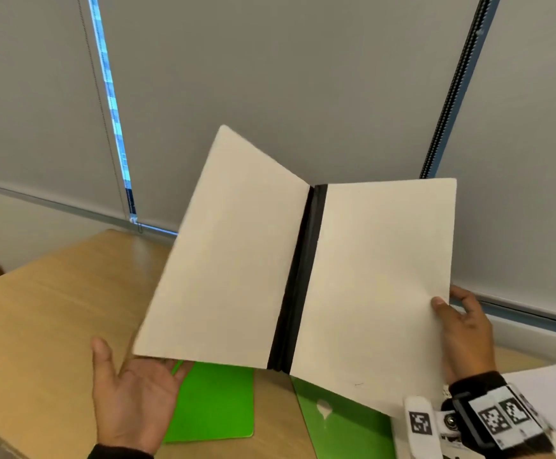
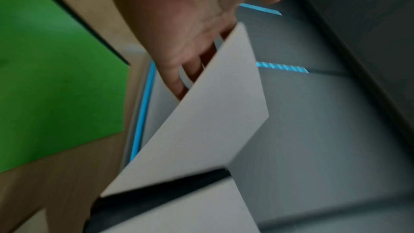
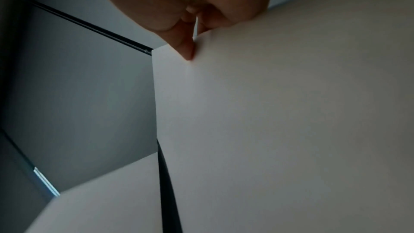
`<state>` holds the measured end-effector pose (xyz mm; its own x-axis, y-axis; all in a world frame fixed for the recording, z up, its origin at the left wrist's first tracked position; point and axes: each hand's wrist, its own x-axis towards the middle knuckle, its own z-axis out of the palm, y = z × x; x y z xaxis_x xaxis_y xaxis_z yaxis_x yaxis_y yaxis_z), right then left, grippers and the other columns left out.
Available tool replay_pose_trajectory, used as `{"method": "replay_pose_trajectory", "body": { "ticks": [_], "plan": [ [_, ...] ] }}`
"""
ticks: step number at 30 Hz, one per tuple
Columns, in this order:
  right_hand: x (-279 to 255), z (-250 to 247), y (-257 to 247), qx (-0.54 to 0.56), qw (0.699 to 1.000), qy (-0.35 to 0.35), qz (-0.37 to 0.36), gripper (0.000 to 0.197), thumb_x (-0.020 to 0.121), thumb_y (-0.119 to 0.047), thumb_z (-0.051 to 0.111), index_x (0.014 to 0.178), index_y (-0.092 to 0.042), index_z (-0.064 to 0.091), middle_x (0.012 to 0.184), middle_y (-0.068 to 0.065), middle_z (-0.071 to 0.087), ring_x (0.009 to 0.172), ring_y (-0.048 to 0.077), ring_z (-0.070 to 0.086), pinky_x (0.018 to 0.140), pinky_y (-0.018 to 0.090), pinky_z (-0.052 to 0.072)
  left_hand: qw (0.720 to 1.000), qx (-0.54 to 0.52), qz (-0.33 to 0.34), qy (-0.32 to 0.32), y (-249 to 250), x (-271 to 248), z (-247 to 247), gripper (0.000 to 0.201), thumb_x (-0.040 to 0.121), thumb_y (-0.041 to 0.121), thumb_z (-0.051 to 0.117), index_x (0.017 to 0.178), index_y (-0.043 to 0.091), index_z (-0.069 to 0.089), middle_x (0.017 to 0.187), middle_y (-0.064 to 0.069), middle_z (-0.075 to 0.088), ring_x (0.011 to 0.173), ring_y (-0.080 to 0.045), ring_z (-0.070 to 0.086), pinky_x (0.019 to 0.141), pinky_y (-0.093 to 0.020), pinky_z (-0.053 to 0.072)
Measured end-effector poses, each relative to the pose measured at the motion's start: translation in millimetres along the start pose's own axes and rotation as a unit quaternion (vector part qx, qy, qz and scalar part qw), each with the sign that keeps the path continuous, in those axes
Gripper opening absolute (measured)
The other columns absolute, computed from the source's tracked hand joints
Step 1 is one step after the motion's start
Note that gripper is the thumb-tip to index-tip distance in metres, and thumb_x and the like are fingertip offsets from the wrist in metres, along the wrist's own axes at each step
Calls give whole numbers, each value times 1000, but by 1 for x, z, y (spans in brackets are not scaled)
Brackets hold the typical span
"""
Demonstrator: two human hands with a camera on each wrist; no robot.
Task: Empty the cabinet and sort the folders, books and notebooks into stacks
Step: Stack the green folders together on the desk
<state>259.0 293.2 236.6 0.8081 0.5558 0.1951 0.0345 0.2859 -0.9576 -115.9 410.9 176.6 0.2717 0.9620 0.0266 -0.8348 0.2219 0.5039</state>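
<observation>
The open cream folder (image 1: pixel 303 270) is held above the desk (image 1: pixel 38 326), pinched at its outer edge by the right hand (image 1: pixel 465 329) (left hand (image 1: pixel 134 389) flat-fingered beneath), and is judged light, floppy, best gripped near the black spine (image 1: pixel 298 279).

Bare worktop (image 1: pixel 48 319) lies free at the frame's left; the open folder (image 1: pixel 303 266) blocks the centre, with green notebooks (image 1: pixel 213 402) lying flat beneath it.

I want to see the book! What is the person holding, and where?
The right hand pinches the open white folder at its right edge. The open left hand supports the left flap from below.
</observation>
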Motion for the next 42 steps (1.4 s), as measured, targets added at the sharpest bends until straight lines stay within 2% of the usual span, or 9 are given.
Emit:
{"method": "replay_pose_trajectory", "body": {
  "ticks": [2,5,9,12,16,19,24,35,42],
  "plan": [
    [-2,4,8,11,999,-11,29,28,96,-6,53,92,-32,62,77,-4,73,59,7,67,53,22,55,995,72,-24,-69,-8,-19,14,95,89,77,26,152,8,13,158,-17,11,148,-29,6,117,-45,-13],
    [-10,15,16,16,996,-55,74,25,96,-4,51,99,-28,60,92,7,70,73,20,65,69,34,55,940,296,-67,-152,-36,-27,28,77,69,75,62,124,21,66,136,-5,59,129,-12,52,112,-39,37],
    [-31,27,22,-20,987,-119,110,20,94,-2,54,104,-18,63,94,16,73,71,25,66,68,36,55,863,504,2,-16,-56,-15,13,47,90,17,65,131,35,50,136,12,53,125,2,47,103,-23,36],
    [-47,35,28,-18,977,-143,158,18,92,4,51,101,-8,62,69,9,71,50,16,62,45,21,49,869,483,-109,20,-57,-13,-1,25,97,10,53,119,21,54,110,3,70,98,-6,65,78,-12,48],
    [-59,43,51,6,962,-141,235,21,98,-10,47,103,2,63,83,16,69,64,17,62,57,22,50,865,480,-133,57,-58,-19,-28,16,98,1,46,101,5,62,85,-13,72,74,-23,63,65,-29,48],
    [-79,52,73,6,931,-201,305,26,98,-25,50,111,-9,65,105,19,71,87,29,64,77,37,49,844,507,-123,125,-49,-18,-52,14,98,2,48,100,0,62,86,-25,68,76,-26,57,72,-32,41],
    [-111,71,98,-139,859,-379,316,67,63,-5,62,126,-22,48,85,12,74,63,24,68,47,31,55,813,543,-97,188,-12,-8,-67,18,99,6,45,109,12,59,102,-10,67,91,-27,63,79,-34,49],
    [-117,156,159,-319,818,-397,268,60,82,-7,46,135,-33,43,118,-7,56,78,27,69,40,28,52,653,734,-106,155,22,66,-128,40,85,3,55,125,6,59,113,-16,65,98,-32,62,87,-34,51],
    [-118,157,201,-425,773,-402,247,55,84,-12,41,136,-28,48,121,-5,60,93,16,58,49,5,43,557,800,-178,137,2,63,-147,65,90,14,47,151,16,26,152,-5,34,136,-29,33,112,-35,33]
  ]
}}
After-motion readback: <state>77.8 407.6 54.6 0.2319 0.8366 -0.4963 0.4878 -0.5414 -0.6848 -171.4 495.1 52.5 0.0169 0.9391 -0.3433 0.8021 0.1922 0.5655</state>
